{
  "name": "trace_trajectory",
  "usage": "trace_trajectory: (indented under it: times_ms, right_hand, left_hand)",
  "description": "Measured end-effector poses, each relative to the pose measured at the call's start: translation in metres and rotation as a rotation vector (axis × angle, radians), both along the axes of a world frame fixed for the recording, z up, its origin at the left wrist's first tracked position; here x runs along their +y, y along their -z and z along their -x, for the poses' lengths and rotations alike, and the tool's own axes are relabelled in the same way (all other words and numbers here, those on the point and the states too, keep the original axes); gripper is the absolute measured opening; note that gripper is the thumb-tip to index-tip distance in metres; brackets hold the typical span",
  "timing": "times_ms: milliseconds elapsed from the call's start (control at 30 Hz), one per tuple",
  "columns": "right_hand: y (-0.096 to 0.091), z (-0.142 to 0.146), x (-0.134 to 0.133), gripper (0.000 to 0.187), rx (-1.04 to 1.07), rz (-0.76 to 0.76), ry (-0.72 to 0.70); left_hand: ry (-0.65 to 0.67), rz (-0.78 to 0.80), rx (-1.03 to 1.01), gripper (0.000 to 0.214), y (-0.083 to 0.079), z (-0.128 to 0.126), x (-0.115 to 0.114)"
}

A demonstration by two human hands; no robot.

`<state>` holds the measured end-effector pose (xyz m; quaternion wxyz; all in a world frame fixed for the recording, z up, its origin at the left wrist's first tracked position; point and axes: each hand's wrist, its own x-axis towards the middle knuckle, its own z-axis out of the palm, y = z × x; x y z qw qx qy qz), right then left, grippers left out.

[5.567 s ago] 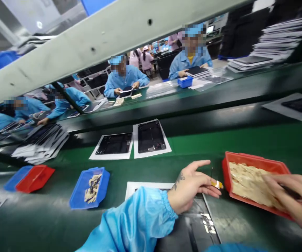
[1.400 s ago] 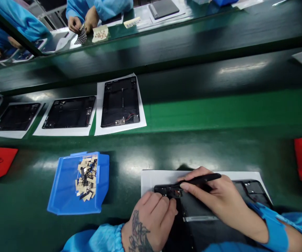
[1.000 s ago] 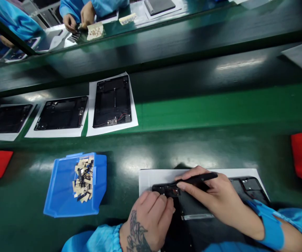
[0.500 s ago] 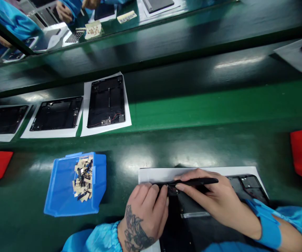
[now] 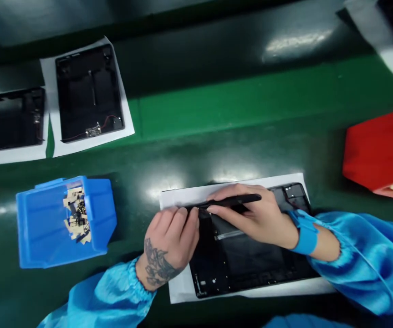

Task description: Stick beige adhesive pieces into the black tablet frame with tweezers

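My left hand [image 5: 170, 239] lies on the top edge of a black tablet housing [image 5: 247, 269], its fingers curled down near the tip of the black tweezers [image 5: 233, 199]. My right hand [image 5: 254, 218] is shut on those tweezers, and their tip meets the housing's edge beside my left fingers. The fingers hide whatever small part lies at that tip. The housing rests face down on a white paper sheet [image 5: 232, 189], with a silver strip showing across it under my right hand.
A blue plastic tray [image 5: 42, 223] of tan pieces with black bits stands to my left. A red tray [image 5: 374, 155] with pale pieces sits at the right edge. Further housings lie on white sheets [image 5: 89, 93] across the green belt [image 5: 251, 102].
The view has tilted down, so the upper shelf has left the frame and the red tray shows more. My hands stay at the housing's edge, with the left closer to the tweezers' tip.
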<state>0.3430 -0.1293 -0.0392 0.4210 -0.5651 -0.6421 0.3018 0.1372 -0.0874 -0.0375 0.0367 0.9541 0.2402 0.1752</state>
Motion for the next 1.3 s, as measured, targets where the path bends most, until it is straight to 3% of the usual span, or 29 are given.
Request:
trace_trajectory:
  times_ms: [267, 333, 500, 600, 967, 1133, 1300]
  right_hand:
    - [-0.007, -0.003, -0.002, 0.011, -0.073, -0.143, -0.044]
    - [-0.012, -0.004, -0.002, 0.008, 0.007, -0.071, 0.0]
    - [-0.022, -0.011, -0.003, 0.012, 0.29, 0.287, 0.2]
    - [-0.02, -0.017, -0.009, 0.019, 0.288, 0.36, 0.228]
    - [-0.01, -0.013, -0.015, 0.015, -0.082, 0.04, 0.136]
    - [-0.009, -0.01, -0.015, 0.017, -0.158, 0.004, 0.093]
    - [-0.009, -0.008, -0.01, 0.012, -0.125, 0.063, 0.151]
  left_hand:
    - [0.018, 0.045, -0.049, 0.021, -0.003, -0.002, 0.004]
    - [0.022, 0.079, -0.051, 0.022, -0.002, -0.001, 0.004]
    - [0.027, 0.124, -0.051, 0.022, -0.002, 0.001, 0.002]
    - [0.023, 0.115, -0.06, 0.022, -0.003, 0.001, 0.002]
    - [-0.004, 0.112, -0.079, 0.023, -0.002, 0.0, 0.0]
    - [-0.007, 0.109, -0.077, 0.023, -0.003, -0.001, -0.001]
    - [-0.004, 0.109, -0.077, 0.022, -0.002, 0.0, 0.0]
